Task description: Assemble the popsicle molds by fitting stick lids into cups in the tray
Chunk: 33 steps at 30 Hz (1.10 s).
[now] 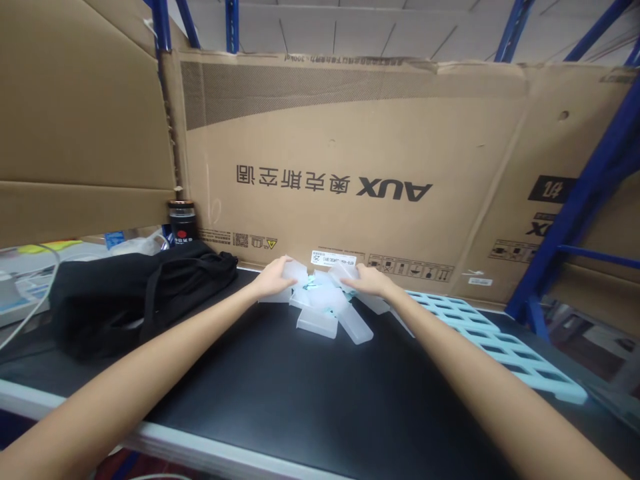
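Observation:
A loose heap of frosted, translucent plastic boxes [318, 323] lies on the black tabletop, with small pale-green pieces [313, 281] showing among them. At the heap's left side, my left hand [273, 277] has its thumb and fingers closed on one translucent plastic box [296, 273]. My right hand [369, 279] grips another such box [343, 272] at the right side, tilted above the pile. One long box [356, 324] points toward me at the front of the heap. Boxes behind my right hand and forearm are partly hidden.
Pale-blue slotted trays [520, 360] lie at the right. A black cloth bag [185, 287] sits at the left, with a dark bottle [183, 223] behind it. A large cardboard panel [320, 140] stands across the back, and a blue metal upright [575, 180] rises at the right.

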Tool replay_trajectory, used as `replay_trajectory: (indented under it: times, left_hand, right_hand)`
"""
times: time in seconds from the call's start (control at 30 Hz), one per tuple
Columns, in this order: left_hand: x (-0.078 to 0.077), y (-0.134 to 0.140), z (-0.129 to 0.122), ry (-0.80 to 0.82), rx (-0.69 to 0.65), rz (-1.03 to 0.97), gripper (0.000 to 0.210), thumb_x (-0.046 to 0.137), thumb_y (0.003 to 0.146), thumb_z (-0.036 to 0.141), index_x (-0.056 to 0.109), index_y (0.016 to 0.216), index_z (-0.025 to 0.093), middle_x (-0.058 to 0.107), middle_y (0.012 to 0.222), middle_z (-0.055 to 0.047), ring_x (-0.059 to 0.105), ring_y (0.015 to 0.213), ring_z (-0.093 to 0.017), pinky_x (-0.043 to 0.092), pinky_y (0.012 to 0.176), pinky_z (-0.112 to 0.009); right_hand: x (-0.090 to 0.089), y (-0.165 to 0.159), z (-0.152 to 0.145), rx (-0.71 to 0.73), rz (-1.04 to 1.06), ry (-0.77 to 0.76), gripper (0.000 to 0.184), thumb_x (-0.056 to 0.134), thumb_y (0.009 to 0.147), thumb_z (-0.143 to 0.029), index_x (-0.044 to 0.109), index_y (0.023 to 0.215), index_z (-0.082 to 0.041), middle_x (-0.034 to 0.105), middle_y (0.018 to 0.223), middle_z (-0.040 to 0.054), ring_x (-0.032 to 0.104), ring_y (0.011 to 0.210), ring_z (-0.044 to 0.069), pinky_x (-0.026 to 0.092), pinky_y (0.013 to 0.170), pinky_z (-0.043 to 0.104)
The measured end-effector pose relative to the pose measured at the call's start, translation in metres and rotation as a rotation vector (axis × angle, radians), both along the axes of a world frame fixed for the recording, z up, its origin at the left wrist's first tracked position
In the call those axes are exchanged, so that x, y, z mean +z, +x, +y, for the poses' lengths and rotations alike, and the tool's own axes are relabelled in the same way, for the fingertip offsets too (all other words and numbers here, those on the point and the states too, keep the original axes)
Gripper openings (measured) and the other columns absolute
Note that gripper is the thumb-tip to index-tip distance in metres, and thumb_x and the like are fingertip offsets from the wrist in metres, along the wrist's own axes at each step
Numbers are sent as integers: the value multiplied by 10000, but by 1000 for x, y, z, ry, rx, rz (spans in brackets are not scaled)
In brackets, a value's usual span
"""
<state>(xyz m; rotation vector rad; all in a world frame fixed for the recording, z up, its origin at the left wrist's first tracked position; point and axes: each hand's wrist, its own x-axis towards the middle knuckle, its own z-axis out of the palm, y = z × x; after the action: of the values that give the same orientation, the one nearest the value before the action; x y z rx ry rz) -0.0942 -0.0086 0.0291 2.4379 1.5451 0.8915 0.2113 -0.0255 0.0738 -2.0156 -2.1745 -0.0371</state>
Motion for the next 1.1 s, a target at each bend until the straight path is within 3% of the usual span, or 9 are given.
replay_trajectory:
  times: [0.1,0.2,0.3,0.37,0.47,0.57,0.73,0.93,1.1]
  left_hand:
    - [0,4,-4,11,-49,52,647,599,853,427,418,1425,186,474,1494,-133,440,1393,-288,359,1149,-430]
    - [6,2,-16,25,-31,86,622,527,903,457,419,1442,166,456,1497,-174,398,1406,-357,314,1146,-541]
    - [17,3,-40,59,-41,97,616,481,932,527,411,1455,209,433,1509,-159,359,1419,-369,269,1152,-578]
    - [23,8,-60,63,-173,127,611,507,913,603,426,1439,303,475,1481,-82,427,1381,-298,335,1147,-470]
    - [25,24,-87,77,-481,270,707,580,855,663,415,1451,323,438,1502,-95,449,1362,-312,367,1124,-465]
    - [17,40,-99,119,-521,351,633,625,843,620,517,1369,283,435,1497,-118,461,1344,-341,387,1104,-486]
    - [2,50,-99,222,-438,311,430,581,915,492,591,1260,234,487,1430,-115,479,1311,-310,410,1088,-460]
    - [-9,59,-104,353,-376,269,347,576,929,432,605,1219,243,514,1329,-109,487,1224,-301,469,994,-457]
    - [-10,65,-106,379,-384,272,313,576,921,269,595,1233,284,516,1242,-84,484,1120,-267,489,940,-434]
  right_hand:
    - [1,-11,-7,5,-37,34,628,480,862,-590,584,1235,-95,634,1220,232,584,1159,353,468,900,441]
    - [9,-15,-22,19,-58,149,554,449,905,-511,563,1236,-81,563,1309,263,453,1292,393,394,993,503]
    - [18,-9,-48,82,-43,200,495,385,945,-487,553,1226,-115,595,1266,223,523,1213,336,415,960,450]
    - [19,-5,-71,159,-21,165,477,389,945,-540,566,1203,-179,659,1165,136,617,1043,250,463,851,356]
    - [9,-4,-101,289,-23,115,535,491,871,-656,567,1193,-235,680,1115,65,643,943,214,469,759,313]
    - [-4,-9,-115,345,-101,86,577,603,802,-637,562,1181,-204,665,1143,97,632,1011,258,463,789,337]
    - [-14,-8,-110,267,-189,105,453,590,830,-415,550,1207,-169,644,1159,142,628,1032,288,446,806,354]
    - [-20,6,-89,130,-108,219,478,470,896,-566,547,1183,-192,599,1206,164,574,1135,304,439,883,384]
    - [-21,3,-52,96,-20,149,595,624,786,-541,534,1234,-162,632,1206,173,603,1106,309,464,862,365]
